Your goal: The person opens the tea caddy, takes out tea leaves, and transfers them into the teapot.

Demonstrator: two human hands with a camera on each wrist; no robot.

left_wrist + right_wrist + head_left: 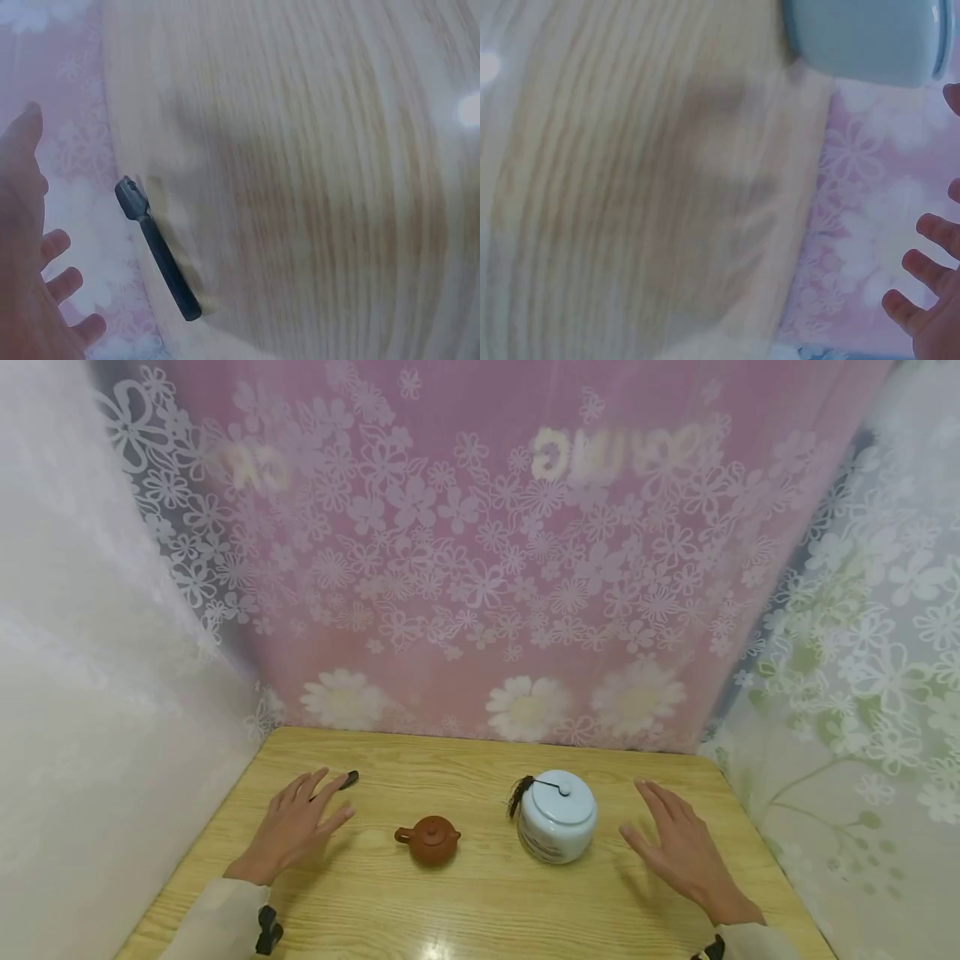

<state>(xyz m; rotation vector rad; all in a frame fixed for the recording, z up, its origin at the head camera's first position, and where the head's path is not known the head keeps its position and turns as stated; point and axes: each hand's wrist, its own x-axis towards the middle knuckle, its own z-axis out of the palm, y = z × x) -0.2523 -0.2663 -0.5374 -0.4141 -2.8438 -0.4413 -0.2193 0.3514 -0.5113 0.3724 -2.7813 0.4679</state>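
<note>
My left hand (294, 822) hovers over the left part of the table, fingers spread and relaxed, holding nothing. Partly hidden behind its fingers in the head view lies a small dark tool (351, 779); the left wrist view shows its slim black handle (171, 268) and wider, shiny head (131, 198). Right of this hand stands a small reddish-brown teapot (433, 842), lid on, handle to the left. A pale blue-white lidded jar (557, 831) with a dark tassel (519, 797) stands further right. Beside the jar, apart from it, my right hand (684, 852) is held with fingers extended and nothing in it.
The wood-grain table (480, 910) ends at a pink flowered curtain (465, 568) at the back. Whitish sheeting (97, 693) hangs on the left, and a flowered pale curtain (862, 693) on the right.
</note>
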